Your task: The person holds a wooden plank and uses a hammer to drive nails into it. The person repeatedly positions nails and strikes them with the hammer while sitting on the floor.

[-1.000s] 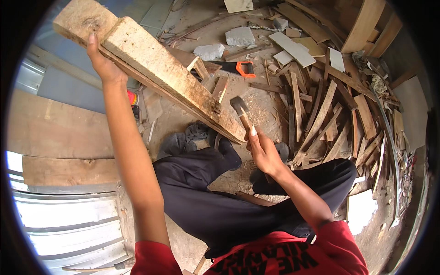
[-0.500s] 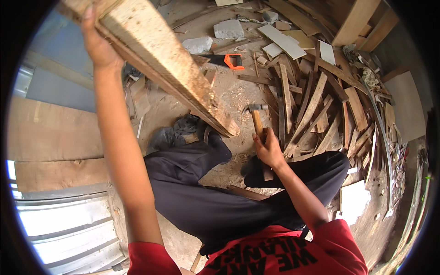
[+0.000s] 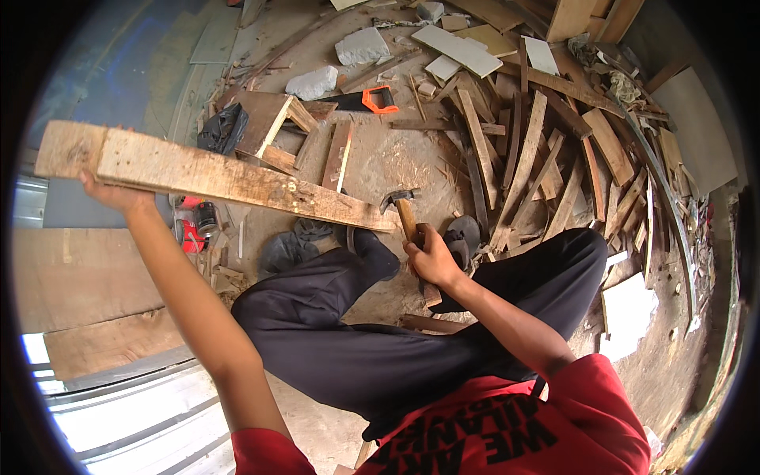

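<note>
My left hand (image 3: 119, 192) is closed round the far-left end of a long wooden beam (image 3: 237, 184), which looks like boards joined together. The beam slants down to the right, its narrow end near my foot and close to the hammer head. In my right hand (image 3: 434, 257) is a claw hammer (image 3: 405, 212) with a wooden handle, gripped midway and head up. My fingers wrap the handle, whose lower end sticks out below the hand. The underside of the beam and part of my left fingers are hidden.
A handsaw with an orange handle (image 3: 379, 100) lies beyond the beam, near a small wooden frame (image 3: 273, 131) and a black plastic bag (image 3: 222, 129). Scrap wood (image 3: 526, 166) is heaped at the right. Red and black cans (image 3: 190, 235) stand by my left forearm. Stone blocks (image 3: 362, 47) lie farther off.
The beam's left end has swung down and leftward with my left hand, so it lies flatter. My right hand and the hammer have shifted slightly left. The view has shifted a little.
</note>
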